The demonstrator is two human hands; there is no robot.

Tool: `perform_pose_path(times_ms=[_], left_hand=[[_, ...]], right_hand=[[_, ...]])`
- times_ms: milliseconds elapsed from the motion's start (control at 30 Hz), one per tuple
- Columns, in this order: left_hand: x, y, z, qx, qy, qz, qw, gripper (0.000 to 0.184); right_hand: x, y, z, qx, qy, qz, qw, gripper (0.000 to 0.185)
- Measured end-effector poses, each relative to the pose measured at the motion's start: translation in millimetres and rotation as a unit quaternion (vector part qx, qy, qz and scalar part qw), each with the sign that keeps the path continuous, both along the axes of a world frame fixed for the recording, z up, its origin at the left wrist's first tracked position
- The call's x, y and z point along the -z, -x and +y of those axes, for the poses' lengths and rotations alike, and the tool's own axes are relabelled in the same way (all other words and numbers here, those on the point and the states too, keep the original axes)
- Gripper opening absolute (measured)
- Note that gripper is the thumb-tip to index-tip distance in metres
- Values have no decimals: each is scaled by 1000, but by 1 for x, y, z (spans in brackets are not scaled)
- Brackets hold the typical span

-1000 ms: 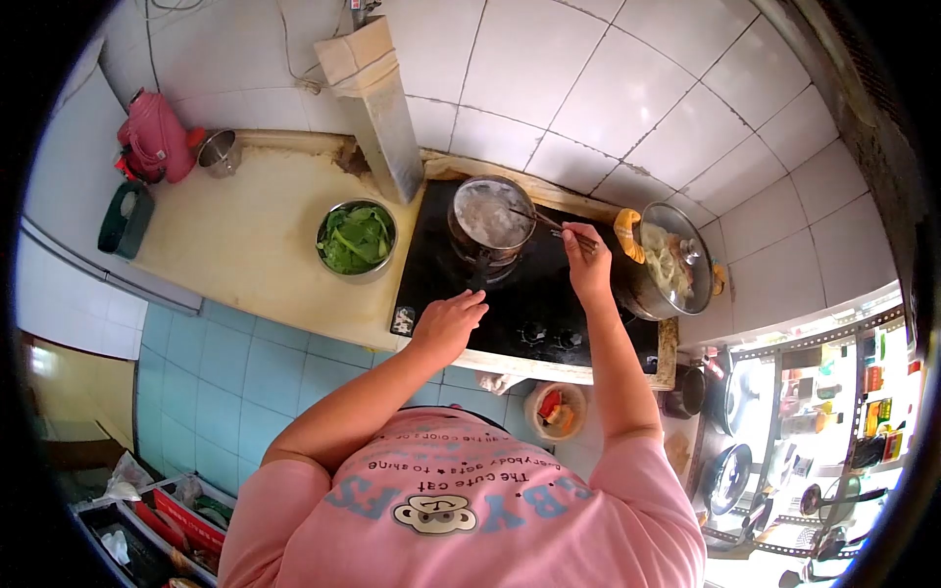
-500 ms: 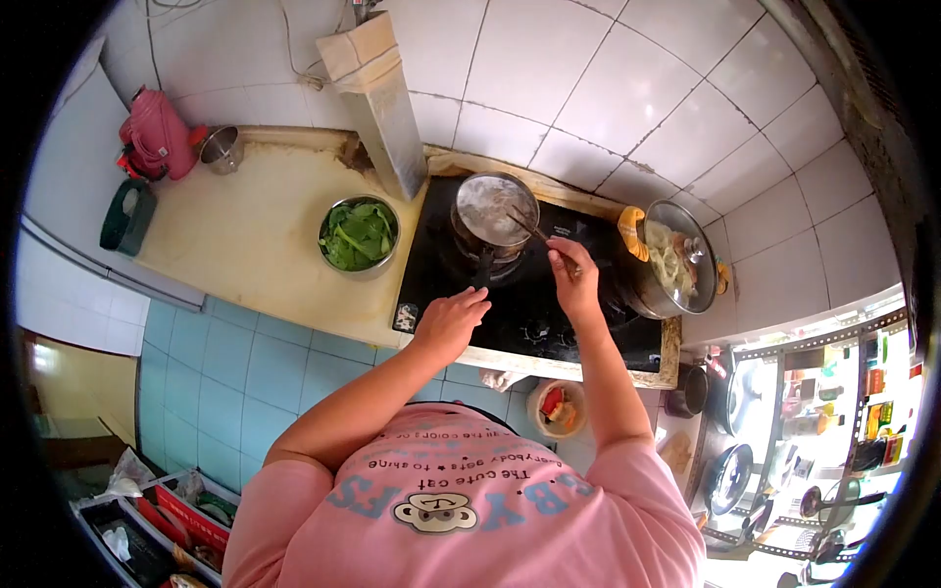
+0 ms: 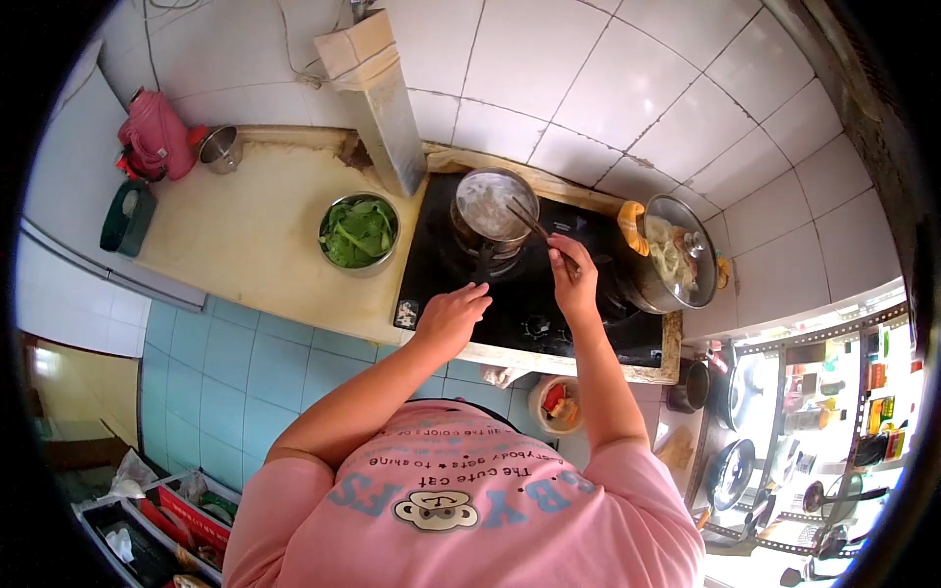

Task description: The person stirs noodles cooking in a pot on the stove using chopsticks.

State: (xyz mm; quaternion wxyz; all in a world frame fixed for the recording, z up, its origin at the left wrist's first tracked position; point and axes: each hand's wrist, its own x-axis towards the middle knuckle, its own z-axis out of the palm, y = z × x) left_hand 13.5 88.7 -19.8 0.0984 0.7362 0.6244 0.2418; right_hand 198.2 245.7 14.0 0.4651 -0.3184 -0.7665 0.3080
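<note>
flask (image 3: 162, 137) in pink and a metal cup (image 3: 223, 152) stand at the counter's far left, with a metal bowl (image 3: 365, 267) of leafy greens (image 3: 358, 233) near the stove (image 3: 421, 260). the left hand (image 3: 453, 318) is closed on the end of the black handle (image 3: 485, 263); its undersides are hidden. the handle joins a pot (image 3: 505, 245) of whitish, foamy liquid (image 3: 482, 201) on the left burner. chopsticks (image 3: 535, 226) slant over its right rim, grasped in the right hand (image 3: 573, 272). to stir well, i'd keep the handle steady, sweep the tips gently and low, and hold the fingers clear of rim and steam. farther right sits a glass-lidded pot (image 3: 645, 291), a yellow cloth (image 3: 632, 230) at its side.
</note>
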Motion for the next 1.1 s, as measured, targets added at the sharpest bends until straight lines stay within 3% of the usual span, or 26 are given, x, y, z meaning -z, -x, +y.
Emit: perform_pose_path(times_ms=[133, 300, 400, 433, 467, 567, 633, 733, 867, 933, 1000, 1100], left_hand=[[2, 1, 0, 4, -11, 6, 1000, 32], [4, 0, 0, 3, -12, 5, 1000, 31], [1, -1, 0, 6, -14, 9, 1000, 31], [-1, -1, -1, 7, -14, 13, 1000, 31], [2, -1, -2, 9, -14, 14, 1000, 31], [4, 1, 1, 8, -17, -11, 1000, 30], [2, 0, 0, 10, -30, 11, 999, 30], [-2, -1, 1, 3, -5, 9, 1000, 35], [1, 0, 0, 9, -10, -3, 1000, 35], [4, -1, 0, 12, -7, 11, 1000, 40], [0, -2, -2, 20, 1, 2, 1000, 44], [-8, -1, -5, 28, 15, -39, 999, 52]], right_hand=[[-3, -4, -9, 12, -12, 9, 1000, 14], [-57, 3, -42, 45, -92, -14, 995, 14], [-51, 8, -41, 12, -69, -11, 997, 14], [-42, 8, -35, 3, -50, -61, 997, 14], [-40, 7, -37, 5, 31, -71, 997, 13], [-43, 8, -43, 25, 20, -13, 999, 12], [-56, 9, -50, 47, -89, -13, 995, 13], [-39, 0, -43, 4, -23, -48, 999, 15], [-56, 3, -63, 58, -55, -16, 997, 15], [-44, 2, -59, 52, -69, -8, 996, 15], [-42, 1, -59, 13, -6, -40, 999, 15], [-43, -1, -62, 37, -37, -36, 998, 15]])
